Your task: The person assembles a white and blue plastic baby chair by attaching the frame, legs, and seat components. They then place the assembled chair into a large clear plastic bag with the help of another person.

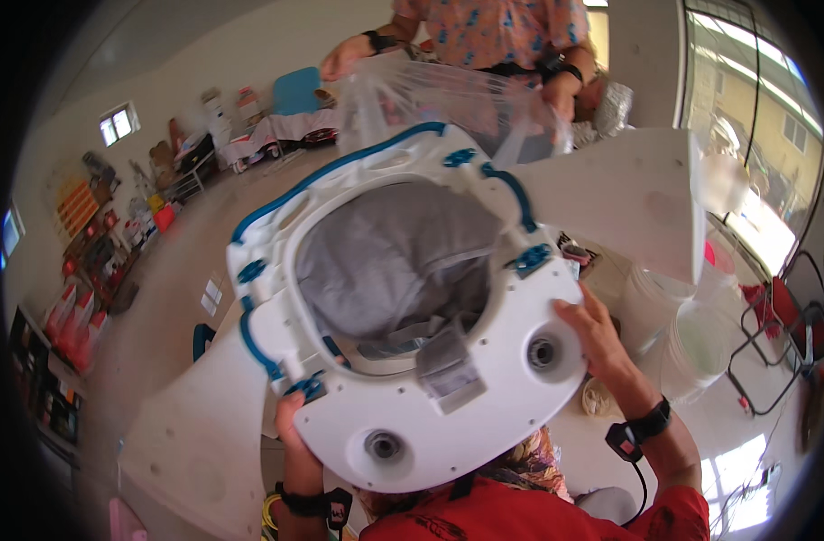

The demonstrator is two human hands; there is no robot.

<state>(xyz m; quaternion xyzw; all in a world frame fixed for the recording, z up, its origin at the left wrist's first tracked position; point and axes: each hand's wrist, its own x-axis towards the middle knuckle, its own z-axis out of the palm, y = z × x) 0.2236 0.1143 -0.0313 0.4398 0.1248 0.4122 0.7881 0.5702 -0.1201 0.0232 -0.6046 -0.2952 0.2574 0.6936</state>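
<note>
Tilted in front of me is a large white plastic frame (pixel 466 424) with blue trim, perhaps part of a baby seat. A grey fabric seat (pixel 385 261) sags inside its round opening. My right hand (pixel 597 335) grips the frame's right edge beside a round socket. At the lower left corner, my left hand (pixel 293 422) holds the edge, its fingers mostly hidden beneath. White panels (pixel 624 198) flare out on both sides. Across from me, another person's hands (pixel 561 95) hold a clear plastic bag (pixel 430 90) at the frame's far edge.
White buckets (pixel 696 347) stand on the floor to the right, near a dark metal-framed chair (pixel 782 325). Shelves with mixed goods (pixel 96 257) and red-and-white bags (pixel 73 325) line the left wall. A blue chair back (pixel 296 92) shows at the far wall.
</note>
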